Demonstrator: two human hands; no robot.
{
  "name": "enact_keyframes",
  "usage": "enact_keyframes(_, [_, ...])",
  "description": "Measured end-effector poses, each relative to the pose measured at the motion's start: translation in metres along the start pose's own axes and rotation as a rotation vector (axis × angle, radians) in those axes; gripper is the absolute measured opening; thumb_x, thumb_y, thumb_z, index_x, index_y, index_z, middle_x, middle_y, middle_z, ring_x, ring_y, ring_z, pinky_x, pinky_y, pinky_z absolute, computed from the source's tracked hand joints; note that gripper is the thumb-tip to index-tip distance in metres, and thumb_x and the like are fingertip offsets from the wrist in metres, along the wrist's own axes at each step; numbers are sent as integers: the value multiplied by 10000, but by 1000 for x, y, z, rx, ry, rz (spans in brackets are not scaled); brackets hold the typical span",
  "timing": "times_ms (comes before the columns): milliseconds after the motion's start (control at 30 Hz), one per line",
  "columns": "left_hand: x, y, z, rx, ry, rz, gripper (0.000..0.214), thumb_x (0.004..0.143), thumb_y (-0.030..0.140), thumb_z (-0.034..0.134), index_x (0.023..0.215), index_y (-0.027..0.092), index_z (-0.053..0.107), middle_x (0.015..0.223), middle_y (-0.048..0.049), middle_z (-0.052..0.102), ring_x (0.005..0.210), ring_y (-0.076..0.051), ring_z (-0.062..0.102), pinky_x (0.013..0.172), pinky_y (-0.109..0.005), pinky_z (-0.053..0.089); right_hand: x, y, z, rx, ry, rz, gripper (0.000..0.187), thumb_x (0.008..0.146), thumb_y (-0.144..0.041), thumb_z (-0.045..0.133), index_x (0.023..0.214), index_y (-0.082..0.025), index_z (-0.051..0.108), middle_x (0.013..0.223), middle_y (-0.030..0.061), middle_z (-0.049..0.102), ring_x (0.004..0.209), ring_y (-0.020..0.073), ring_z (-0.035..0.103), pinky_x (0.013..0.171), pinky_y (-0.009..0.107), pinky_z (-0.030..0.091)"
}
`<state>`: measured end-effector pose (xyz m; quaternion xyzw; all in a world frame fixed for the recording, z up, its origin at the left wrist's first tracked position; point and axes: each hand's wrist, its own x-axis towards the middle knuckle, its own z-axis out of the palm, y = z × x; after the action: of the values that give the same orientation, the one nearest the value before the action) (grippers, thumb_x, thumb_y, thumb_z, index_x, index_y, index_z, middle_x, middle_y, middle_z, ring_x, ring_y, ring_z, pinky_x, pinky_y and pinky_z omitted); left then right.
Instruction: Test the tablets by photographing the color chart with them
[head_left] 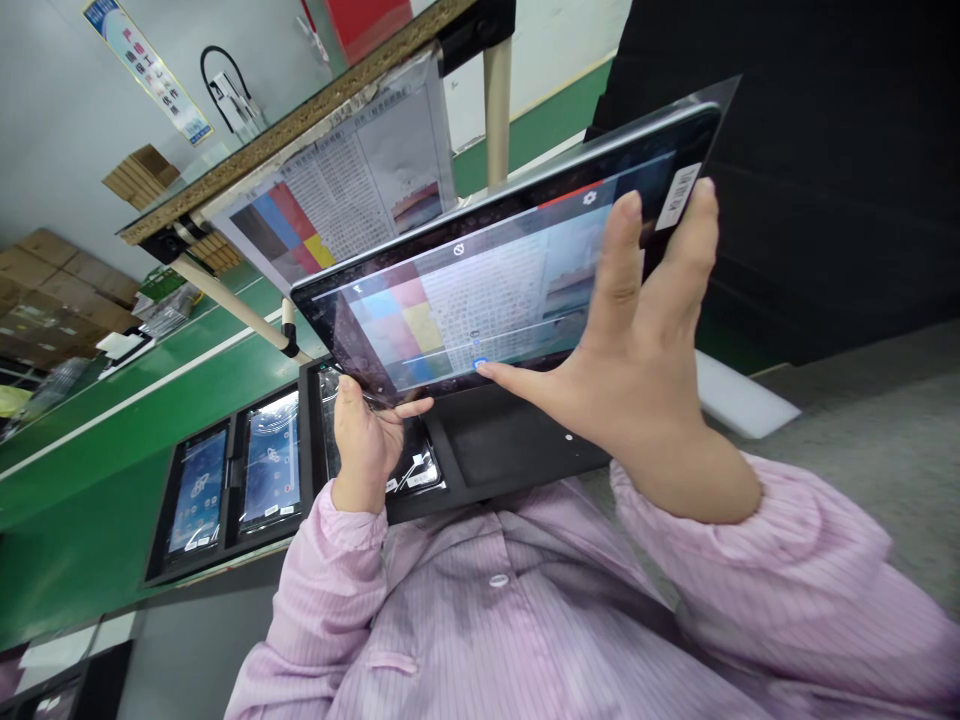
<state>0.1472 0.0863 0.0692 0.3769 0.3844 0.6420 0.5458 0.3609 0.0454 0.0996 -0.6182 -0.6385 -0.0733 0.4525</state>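
We grip the tablet [487,270] mid-frame with our left hand [367,440], our open right hand [637,370] thumbing its camera button, chart [352,190] framed, shot seemingly pending.

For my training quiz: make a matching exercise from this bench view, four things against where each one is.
Things:
1. left hand
2. right hand
3. colour chart sheet
4. black tray

Places:
A. hangs from the wooden shelf edge
B. lies on the green surface, with tablets in its slots
C. grips the lower left edge of the held tablet
D. thumb on the blue button of the screen, fingers at the right edge

Pairs: 1-C, 2-D, 3-A, 4-B
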Motion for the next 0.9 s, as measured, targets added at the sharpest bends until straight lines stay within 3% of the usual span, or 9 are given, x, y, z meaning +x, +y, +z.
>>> enact_keyframes(200, [0, 0, 0, 34, 11, 3, 524, 837, 661, 656, 1135, 230, 658, 939, -32, 753, 718, -188, 754, 567, -325, 653, 0, -1, 1, 17, -11, 28, 1180, 750, -739, 711, 1613, -333, 16, 1626, 34, -171, 1492, 459, -126, 1198, 717, 61])
enact_keyframes(367, [1, -1, -2, 9, 3, -5, 523, 820, 659, 679, 1094, 213, 674, 946, -36, 760, 710, -192, 754, 562, -337, 657, 1, -2, 0, 130, -38, 86, 1146, 770, -729, 692, 1611, -284, 54, 1631, 58, -116, 1451, 447, -255, 1161, 758, 140])
enact_keyframes(533, [2, -1, -3, -13, -11, -11, 509, 817, 651, 688, 1072, 210, 686, 935, -30, 759, 708, -188, 754, 560, -331, 656, 1, -2, 0, 32, -9, 32, 1153, 755, -754, 691, 1609, -304, 61, 1628, 64, -135, 1492, 468, -121, 1183, 736, 94])
enact_keyframes(733, [1, -2, -2, 10, -17, 6, 501, 835, 653, 666, 1092, 223, 673, 962, -32, 756, 714, -183, 753, 567, -324, 656, 1, -4, 2, 13, 10, 13, 1166, 757, -789, 660, 1615, -323, 23, 1619, 65, -143, 1494, 481, -93, 1177, 746, 102])
enact_keyframes(833, [1, -1, -3, 17, -14, 10, 501, 835, 655, 663, 1077, 216, 661, 969, -34, 754, 720, -184, 755, 564, -321, 658, -1, -1, -2, -11, 47, -12, 1190, 753, -800, 657, 1610, -366, -45, 1623, 70, -66, 1512, 450, -5, 1210, 688, 158])
enact_keyframes(900, [3, 3, -6, 21, -2, 13, 492, 818, 646, 687, 1043, 210, 650, 951, -29, 752, 700, -188, 753, 540, -323, 655, -3, 6, -5, 119, 19, 32, 1228, 764, -795, 649, 1595, -364, -146, 1617, 95, 6, 1508, 422, 116, 1215, 624, 254])
